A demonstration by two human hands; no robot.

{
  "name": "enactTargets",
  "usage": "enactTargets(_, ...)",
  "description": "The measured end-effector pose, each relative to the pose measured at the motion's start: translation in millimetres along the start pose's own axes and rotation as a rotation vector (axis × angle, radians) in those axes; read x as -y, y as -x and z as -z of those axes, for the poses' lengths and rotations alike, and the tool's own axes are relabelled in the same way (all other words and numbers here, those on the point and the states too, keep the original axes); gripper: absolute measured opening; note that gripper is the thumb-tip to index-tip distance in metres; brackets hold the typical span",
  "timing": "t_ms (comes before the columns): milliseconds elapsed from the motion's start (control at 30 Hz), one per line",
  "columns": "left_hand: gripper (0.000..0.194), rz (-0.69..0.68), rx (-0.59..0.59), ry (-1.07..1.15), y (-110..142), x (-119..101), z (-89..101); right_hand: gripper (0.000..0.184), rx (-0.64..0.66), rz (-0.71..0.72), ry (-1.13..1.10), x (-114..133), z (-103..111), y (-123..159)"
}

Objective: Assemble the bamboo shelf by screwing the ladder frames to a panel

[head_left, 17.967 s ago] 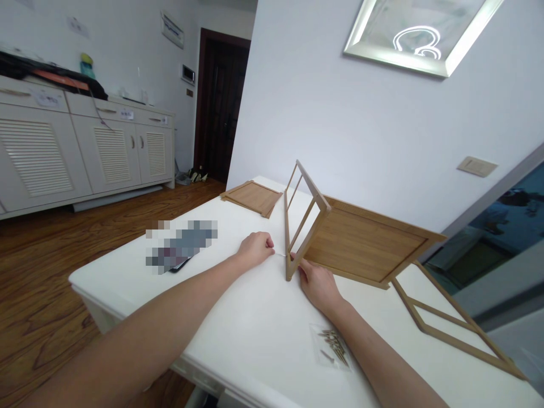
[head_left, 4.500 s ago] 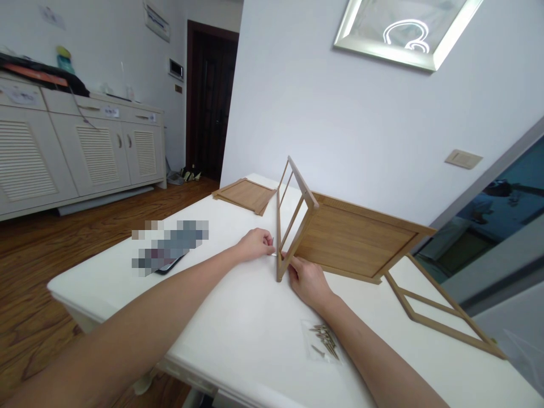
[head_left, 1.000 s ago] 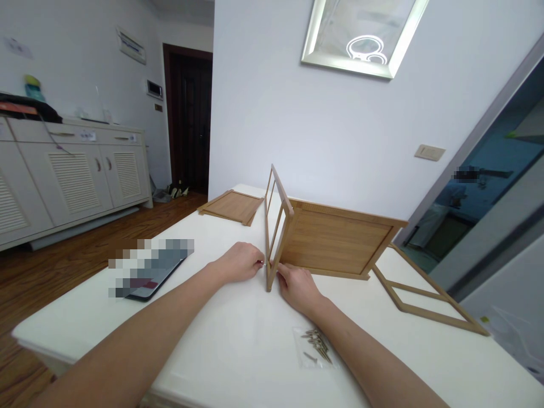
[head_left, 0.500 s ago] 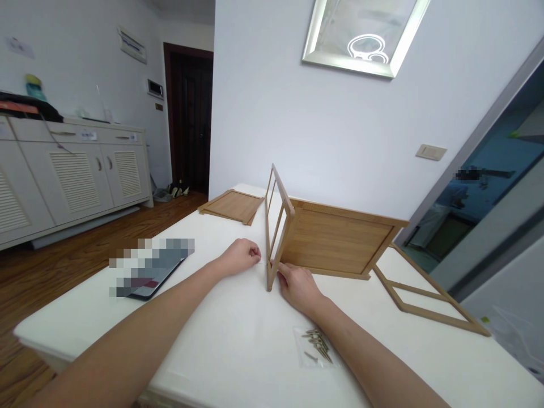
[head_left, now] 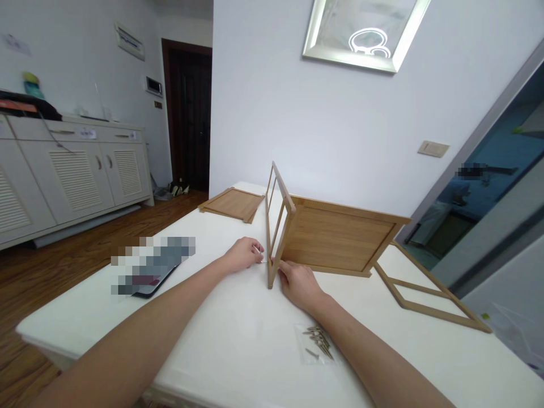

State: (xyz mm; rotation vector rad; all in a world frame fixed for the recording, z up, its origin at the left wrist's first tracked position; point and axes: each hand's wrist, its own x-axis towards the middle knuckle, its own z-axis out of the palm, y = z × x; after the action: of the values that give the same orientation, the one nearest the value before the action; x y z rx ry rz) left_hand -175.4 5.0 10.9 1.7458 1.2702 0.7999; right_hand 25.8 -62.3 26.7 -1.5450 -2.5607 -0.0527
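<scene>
Standing upright on the white table is an open wooden frame (head_left: 281, 241), meeting the end of a brown wooden panel (head_left: 335, 235). My left hand (head_left: 243, 255) is closed at the frame's left side, near its lower corner, with a thin, bright, bent metal tool that looks like a hex key (head_left: 264, 261) in the fingertips. Across from it, my right hand (head_left: 300, 284) rests low against the other side of the frame, fingers closed around the joint with the panel. The tool's tip and the fastener are too small to make out.
A clear bag of screws (head_left: 317, 344) lies beside my right forearm. To the left is a phone (head_left: 157, 277), partly pixelated. Another wooden panel (head_left: 233, 204) lies at the back left, and a second open frame (head_left: 433, 309) at the right. A wall (head_left: 340, 124) rises behind the table.
My left fingers have turned and parted slightly, so the thin metal tool shows more clearly. My right hand and the wooden pieces stay almost where they were.
</scene>
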Motion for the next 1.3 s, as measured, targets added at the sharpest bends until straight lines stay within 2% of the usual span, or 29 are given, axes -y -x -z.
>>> enactTargets(267,0.009,-0.062,-0.049,-0.049,0.3,1.1,-2.8,0.049,0.009,-0.002,0.008,0.2,-0.3,-0.5)
enactTargets(567,0.009,-0.064,-0.089,-0.061,-1.5,2.4,-5.7,0.049,0.0,0.001,0.016,-0.7,-1.4,-1.0)
enactTargets(867,0.007,-0.021,-0.001,0.039,-2.8,2.7,-4.8,0.048,-0.015,0.001,0.001,-0.2,-1.4,-0.7)
enactTargets(1000,0.008,-0.022,0.0,0.044,-4.0,4.6,-4.7,0.048,-0.012,-0.002,0.003,0.0,-1.2,-1.1)
enactTargets(1300,0.009,-0.159,-0.018,-0.039,-1.5,6.0,-3.3,0.048,-0.006,0.007,0.009,-0.2,-0.2,-0.7)
